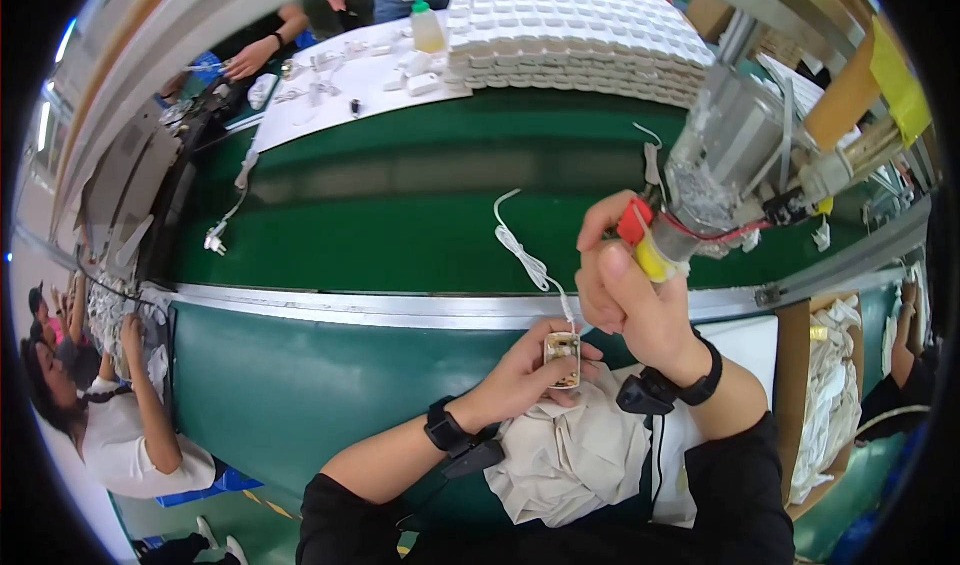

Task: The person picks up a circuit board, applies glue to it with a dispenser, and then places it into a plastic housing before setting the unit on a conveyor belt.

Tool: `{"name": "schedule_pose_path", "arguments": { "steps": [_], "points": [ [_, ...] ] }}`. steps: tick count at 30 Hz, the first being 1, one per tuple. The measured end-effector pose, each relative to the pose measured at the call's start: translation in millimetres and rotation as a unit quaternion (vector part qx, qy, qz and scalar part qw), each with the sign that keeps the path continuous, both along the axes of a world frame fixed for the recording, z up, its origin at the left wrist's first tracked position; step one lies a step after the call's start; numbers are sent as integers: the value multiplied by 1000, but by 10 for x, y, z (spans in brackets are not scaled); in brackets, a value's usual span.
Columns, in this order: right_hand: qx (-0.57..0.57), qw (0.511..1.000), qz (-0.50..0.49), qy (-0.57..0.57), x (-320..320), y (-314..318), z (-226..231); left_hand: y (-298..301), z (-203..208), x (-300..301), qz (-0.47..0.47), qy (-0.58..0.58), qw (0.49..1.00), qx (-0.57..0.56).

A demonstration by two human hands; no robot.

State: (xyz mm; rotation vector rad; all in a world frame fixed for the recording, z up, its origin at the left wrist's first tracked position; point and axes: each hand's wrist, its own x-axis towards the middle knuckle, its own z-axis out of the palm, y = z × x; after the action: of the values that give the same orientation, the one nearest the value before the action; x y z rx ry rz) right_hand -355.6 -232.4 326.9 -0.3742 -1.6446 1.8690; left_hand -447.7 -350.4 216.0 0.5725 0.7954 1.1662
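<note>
My left hand (pixel 515 377) pinches a small white casing with an exposed circuit board (pixel 562 357), just above a crumpled beige cloth (pixel 570 435). A white cable (pixel 527 257), partly coiled, runs from the casing's top across the metal rail. My right hand (pixel 635 290) is raised beside it, its fingers closed round the red lever (pixel 634 221) and yellow part (pixel 655 258) at the lower end of a glue-crusted dispenser (pixel 722 135). The nozzle tip appears to come down near the casing; my right hand hides part of it.
Beyond the metal rail (pixel 420 310) a green conveyor belt (pixel 380 235) carries plug cables (pixel 225 220). White trays (pixel 570 35) are stacked at the back, beside a green-tipped bottle (pixel 426 27). A cardboard box (pixel 797 385) stands right. Co-workers (pixel 130 415) sit left and far.
</note>
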Motion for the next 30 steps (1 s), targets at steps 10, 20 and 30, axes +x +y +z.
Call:
{"name": "schedule_pose_path", "arguments": {
  "steps": [10,20,30],
  "points": [
    [-11,1000,-13,11,-37,37,-94,43,-41,-29,-25,2,999,42],
    [10,999,-21,25,-49,-33,-186,29,7,-51,-16,-1,998,62],
    [-13,1000,-14,7,-10,-69,-35,54,-12,-34,24,-3,999,27]
  ]
}}
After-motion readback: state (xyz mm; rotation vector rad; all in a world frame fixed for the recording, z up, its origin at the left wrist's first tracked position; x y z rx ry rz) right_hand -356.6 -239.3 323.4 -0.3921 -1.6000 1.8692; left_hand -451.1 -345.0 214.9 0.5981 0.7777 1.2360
